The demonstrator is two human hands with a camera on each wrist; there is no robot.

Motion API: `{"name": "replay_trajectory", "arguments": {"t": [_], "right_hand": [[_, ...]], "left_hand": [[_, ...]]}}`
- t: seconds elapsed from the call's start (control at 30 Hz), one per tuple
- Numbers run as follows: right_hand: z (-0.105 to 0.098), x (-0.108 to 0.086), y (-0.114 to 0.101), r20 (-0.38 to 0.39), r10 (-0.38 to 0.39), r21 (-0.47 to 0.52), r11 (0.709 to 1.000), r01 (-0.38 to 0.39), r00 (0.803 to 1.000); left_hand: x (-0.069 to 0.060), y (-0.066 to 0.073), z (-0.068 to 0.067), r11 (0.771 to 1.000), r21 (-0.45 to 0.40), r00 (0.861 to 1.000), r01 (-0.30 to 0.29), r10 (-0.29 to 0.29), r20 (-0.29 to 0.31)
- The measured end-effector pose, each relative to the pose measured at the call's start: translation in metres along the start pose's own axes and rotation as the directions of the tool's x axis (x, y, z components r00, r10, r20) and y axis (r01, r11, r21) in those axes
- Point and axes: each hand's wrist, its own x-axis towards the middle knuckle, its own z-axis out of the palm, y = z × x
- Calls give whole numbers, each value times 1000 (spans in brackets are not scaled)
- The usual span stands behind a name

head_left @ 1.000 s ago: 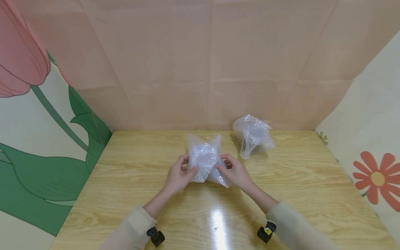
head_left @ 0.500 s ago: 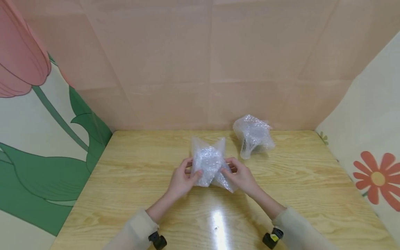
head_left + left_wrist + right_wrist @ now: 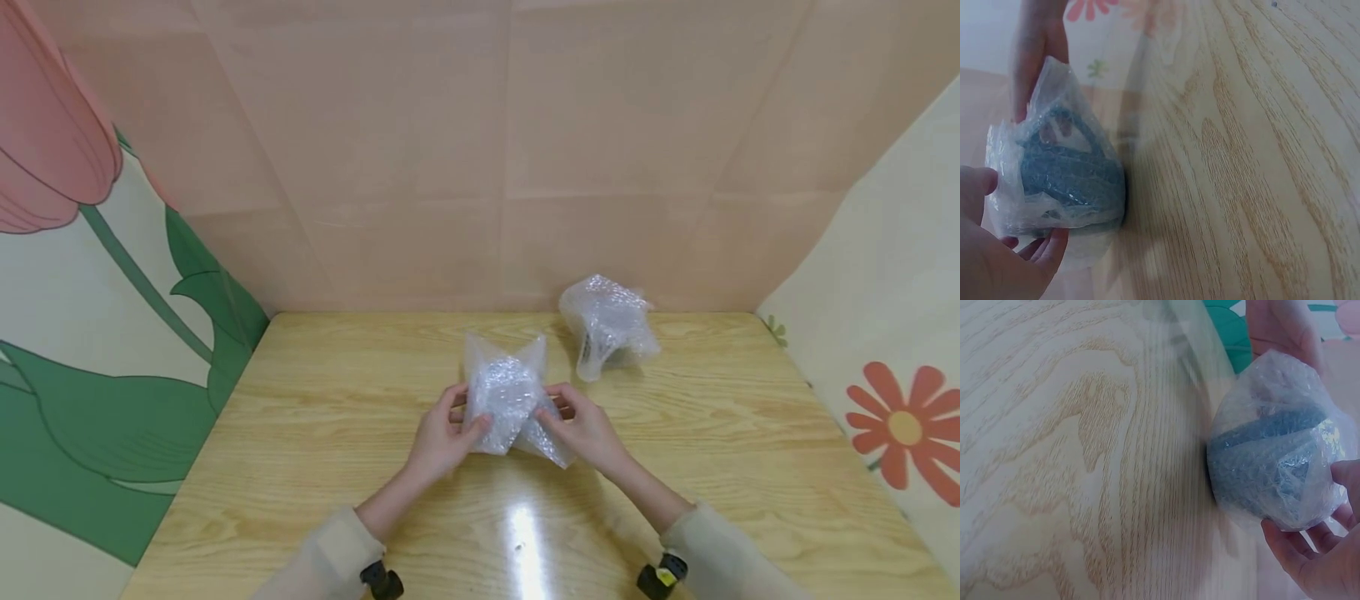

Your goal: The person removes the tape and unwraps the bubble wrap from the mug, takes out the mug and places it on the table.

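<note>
Both hands grip a bubble-wrapped bundle at the middle of the table. My left hand holds its left side, thumb on the near face and fingers behind. On the right side, my right hand pinches a wrap flap between thumb and fingers. Two pointed corners of wrap stick up at the top. Through the plastic, the left wrist view shows a bluish-grey object with a loop-like part; the right wrist view shows the same dark shape. The bundle's underside is at the tabletop.
A second bubble-wrapped bundle stands at the back right of the wooden table, near the pink backdrop. Printed flower panels flank the table on both sides. Each wrist wears a small black camera.
Both hands and the bundle between them have shifted slightly right and toward the near edge. The grips look the same, and the second bundle has not moved.
</note>
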Motion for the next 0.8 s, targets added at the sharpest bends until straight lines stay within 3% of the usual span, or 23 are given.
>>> {"name": "replay_trajectory", "arguments": {"t": [0.57,0.8], "right_hand": [[-6,0,5,-5,-5,-10,1000,5,1000],[-5,3,8,-1,-23,-7,1000,23,1000]], "left_hand": [[4,-7,7,999,-14,1000,-30,30,6],[13,-35,12,999,9,999,-45,46,-27]]}}
